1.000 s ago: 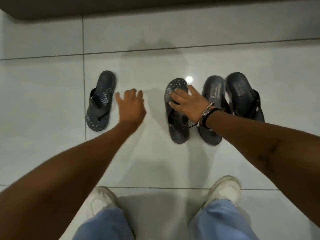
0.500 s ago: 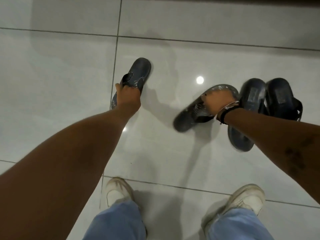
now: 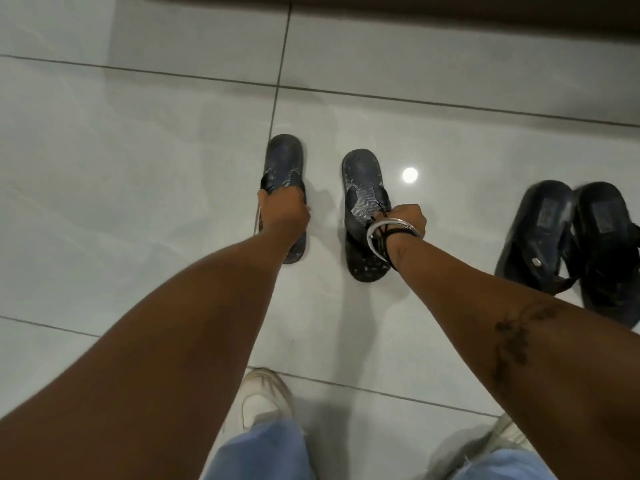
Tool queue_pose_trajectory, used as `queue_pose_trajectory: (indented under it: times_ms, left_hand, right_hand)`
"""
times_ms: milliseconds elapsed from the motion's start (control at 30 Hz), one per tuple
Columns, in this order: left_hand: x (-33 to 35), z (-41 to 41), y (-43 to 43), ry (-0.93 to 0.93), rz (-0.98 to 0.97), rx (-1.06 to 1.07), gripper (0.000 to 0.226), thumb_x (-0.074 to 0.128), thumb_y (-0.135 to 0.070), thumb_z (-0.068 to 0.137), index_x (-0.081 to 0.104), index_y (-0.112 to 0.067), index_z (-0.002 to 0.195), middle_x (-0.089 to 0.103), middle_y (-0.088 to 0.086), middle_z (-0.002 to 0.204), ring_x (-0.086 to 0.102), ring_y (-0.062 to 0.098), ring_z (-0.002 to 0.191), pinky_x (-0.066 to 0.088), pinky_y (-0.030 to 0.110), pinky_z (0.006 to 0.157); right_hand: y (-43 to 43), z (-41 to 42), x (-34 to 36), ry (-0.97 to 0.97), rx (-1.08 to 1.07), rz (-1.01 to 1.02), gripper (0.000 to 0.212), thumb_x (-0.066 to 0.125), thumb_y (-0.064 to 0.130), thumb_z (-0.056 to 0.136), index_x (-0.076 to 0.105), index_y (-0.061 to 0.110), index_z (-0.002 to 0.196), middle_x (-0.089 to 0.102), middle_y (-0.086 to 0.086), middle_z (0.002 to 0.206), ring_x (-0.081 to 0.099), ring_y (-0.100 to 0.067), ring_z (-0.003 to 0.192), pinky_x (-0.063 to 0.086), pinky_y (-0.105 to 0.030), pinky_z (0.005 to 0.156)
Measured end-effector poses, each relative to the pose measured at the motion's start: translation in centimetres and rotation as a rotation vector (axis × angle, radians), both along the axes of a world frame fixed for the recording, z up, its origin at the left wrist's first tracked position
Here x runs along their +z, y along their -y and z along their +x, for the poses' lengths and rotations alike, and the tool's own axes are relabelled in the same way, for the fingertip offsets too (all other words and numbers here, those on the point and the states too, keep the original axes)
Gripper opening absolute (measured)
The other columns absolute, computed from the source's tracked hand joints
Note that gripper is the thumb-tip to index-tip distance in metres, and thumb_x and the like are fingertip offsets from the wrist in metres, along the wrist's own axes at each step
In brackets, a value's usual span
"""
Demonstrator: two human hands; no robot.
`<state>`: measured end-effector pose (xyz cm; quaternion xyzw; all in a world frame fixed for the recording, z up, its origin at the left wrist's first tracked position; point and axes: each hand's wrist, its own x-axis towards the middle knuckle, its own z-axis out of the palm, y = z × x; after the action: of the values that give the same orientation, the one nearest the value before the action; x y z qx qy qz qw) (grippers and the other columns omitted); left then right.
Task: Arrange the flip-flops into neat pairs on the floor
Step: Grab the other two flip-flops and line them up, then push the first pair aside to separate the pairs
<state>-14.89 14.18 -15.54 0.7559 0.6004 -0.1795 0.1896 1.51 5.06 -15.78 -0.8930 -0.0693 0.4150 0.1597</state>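
Note:
Two dark patterned flip-flops lie side by side on the white tiled floor, toes pointing away from me. My left hand (image 3: 284,211) is closed on the strap of the left patterned flip-flop (image 3: 284,157). My right hand (image 3: 407,216), with bangles on the wrist, grips the strap of the right patterned flip-flop (image 3: 362,171). A gap of about one sole's width separates the two. At the right edge, a plain black pair (image 3: 550,216) lies close together, slightly overlapping, partly behind my right forearm.
My white sneakers (image 3: 261,400) and blue jeans show at the bottom. A dark skirting or furniture edge (image 3: 450,8) runs along the top. Glossy floor tiles (image 3: 121,168) spread to the left, with a lamp reflection (image 3: 410,174) near the right flip-flop.
Both hands took hold of the patterned flip-flops. The right one was lifted away from the black pair and turned, and now both sit parallel with toes pointing away.

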Motion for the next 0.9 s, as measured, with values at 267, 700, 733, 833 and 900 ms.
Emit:
queue_pose_trajectory:
  times_ms: [267,700,733,833,900]
  left_hand:
    - [0.4,-1.3,-0.2,-0.005,0.001,-0.147,0.022,0.055,-0.028,0.098,0.072,-0.016,0.094,0.073,0.007,0.094,0.062,0.028,0.099,0.030,0.041,0.105]
    - [2.4,1.4,1.0,-0.055,0.064,-0.198,0.035,0.050,-0.032,0.098,0.062,-0.010,0.122,0.056,0.018,0.133,0.049,0.036,0.126,0.031,0.053,0.111]
    - [2.5,2.4,1.8,-0.027,0.083,-0.208,0.040,0.050,-0.035,0.098,0.059,-0.009,0.127,0.052,0.019,0.138,0.046,0.037,0.129,0.029,0.055,0.112]
    - [3.0,6.7,4.7,0.118,0.082,-0.282,0.055,0.050,-0.042,0.097,0.050,-0.006,0.138,0.044,0.021,0.148,0.040,0.038,0.137,0.024,0.056,0.116]
    - [3.0,10.0,7.0,0.190,-0.016,-0.382,0.065,0.049,-0.045,0.098,0.038,-0.006,0.150,0.028,0.023,0.160,0.027,0.037,0.148,0.013,0.053,0.122]
  right_hand:
    - [-2.8,-3.9,-0.3,-0.008,-0.157,0.045,0.035,0.077,0.022,0.073,0.048,0.014,0.056,0.063,-0.008,0.076,0.060,-0.025,0.068,0.041,-0.023,0.062]
    - [-0.8,-2.9,1.7,0.021,0.055,0.023,0.042,0.061,0.042,0.086,0.065,0.005,0.106,0.066,-0.016,0.112,0.062,-0.035,0.104,0.044,-0.032,0.074]
    - [0.0,-2.1,2.0,0.052,0.077,0.020,0.044,0.056,0.045,0.089,0.064,0.006,0.108,0.064,-0.016,0.114,0.060,-0.035,0.106,0.043,-0.032,0.075]
    - [3.6,1.3,2.6,0.189,0.233,-0.015,0.043,0.045,0.041,0.094,0.060,0.006,0.114,0.055,-0.015,0.120,0.054,-0.034,0.111,0.044,-0.036,0.082]
    - [7.0,5.2,2.8,0.326,0.382,-0.105,0.039,0.043,0.035,0.094,0.058,0.007,0.117,0.048,-0.015,0.124,0.048,-0.034,0.115,0.043,-0.042,0.088]
